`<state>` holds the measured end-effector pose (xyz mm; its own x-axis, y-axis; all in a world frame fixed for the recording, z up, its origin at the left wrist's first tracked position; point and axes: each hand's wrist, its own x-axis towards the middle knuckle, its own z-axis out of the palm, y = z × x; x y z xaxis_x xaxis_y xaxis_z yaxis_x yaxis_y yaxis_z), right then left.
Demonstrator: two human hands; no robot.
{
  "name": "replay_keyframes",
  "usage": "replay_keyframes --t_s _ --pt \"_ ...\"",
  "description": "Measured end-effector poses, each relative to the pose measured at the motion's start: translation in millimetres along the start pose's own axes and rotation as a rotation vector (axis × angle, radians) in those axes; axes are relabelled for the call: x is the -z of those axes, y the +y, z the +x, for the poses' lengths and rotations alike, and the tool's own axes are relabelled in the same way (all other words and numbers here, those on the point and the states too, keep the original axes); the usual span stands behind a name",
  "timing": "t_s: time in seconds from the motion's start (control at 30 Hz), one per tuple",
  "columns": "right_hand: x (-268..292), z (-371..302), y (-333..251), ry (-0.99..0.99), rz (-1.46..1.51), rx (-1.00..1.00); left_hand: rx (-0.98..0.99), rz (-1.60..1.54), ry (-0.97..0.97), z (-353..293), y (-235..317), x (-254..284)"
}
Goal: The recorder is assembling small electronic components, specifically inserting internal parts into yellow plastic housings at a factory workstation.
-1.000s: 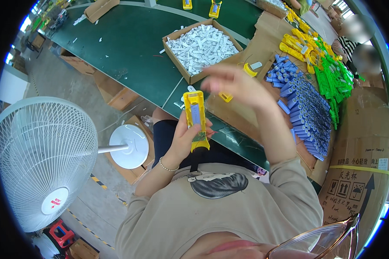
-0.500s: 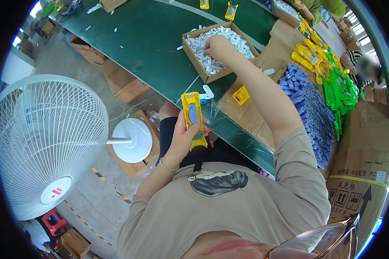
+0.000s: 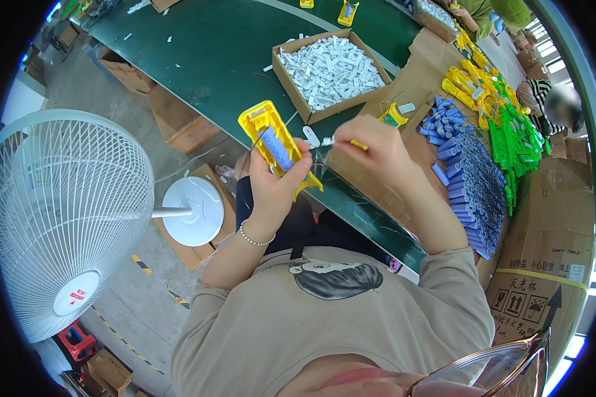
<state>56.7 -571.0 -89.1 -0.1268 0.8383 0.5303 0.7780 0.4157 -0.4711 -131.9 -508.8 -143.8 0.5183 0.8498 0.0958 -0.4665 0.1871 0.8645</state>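
My left hand (image 3: 275,178) is closed around a yellow plastic housing (image 3: 249,119), tilted with its hollow side up. A blue cylindrical battery cell (image 3: 277,149) lies inside it, and a thin red wire (image 3: 320,165) sticks out to the right. To the right of the housing, my right hand (image 3: 371,147) pinches a small white plastic part (image 3: 328,141) at its fingertips. A bit of yellow plastic (image 3: 359,144) shows at that hand, mostly hidden. Beyond both hands stands a cardboard box of white parts (image 3: 334,69). A white oval piece (image 3: 310,137) lies on the table nearby.
On the right are stacked blue battery cells (image 3: 473,192), green housings (image 3: 506,142) and yellow housings (image 3: 467,83). A large carton (image 3: 543,212) stands beside them. A white fan (image 3: 79,212) stands left of the green table (image 3: 212,73). Other people are at the far right.
My right hand has come back from the box of white parts toward the housing, with a small white part in its fingers. My left hand has raised and tilted the housing.
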Motion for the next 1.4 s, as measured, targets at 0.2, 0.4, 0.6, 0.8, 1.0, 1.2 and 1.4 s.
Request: replay_keyframes --t_s 0.2,0.4,0.6,0.8,1.0,1.2,1.4 --pt "7 -33 -24 0.195 0.328 -0.525 0.028 0.413 -0.256 3 -8 -15" --pt "18 -37 -16 0.182 0.422 -0.762 0.357 0.425 -0.41 -11 -16 -31" --pt "20 -40 -15 0.232 0.342 -0.709 0.215 0.565 -0.529 -11 -16 -34" --pt "41 -18 -24 -0.129 -0.205 -0.9 0.499 0.404 -0.571 -8 -7 -36" --pt "52 -33 35 -0.196 0.535 -0.682 0.691 -0.084 -0.818 2 -26 -21" --pt "105 15 172 0.473 0.79 -1.036 -0.237 0.543 -0.358 8 -72 15" --pt "94 44 338 0.783 1.137 -1.461 -0.6 0.949 -0.385 8 -73 -14"
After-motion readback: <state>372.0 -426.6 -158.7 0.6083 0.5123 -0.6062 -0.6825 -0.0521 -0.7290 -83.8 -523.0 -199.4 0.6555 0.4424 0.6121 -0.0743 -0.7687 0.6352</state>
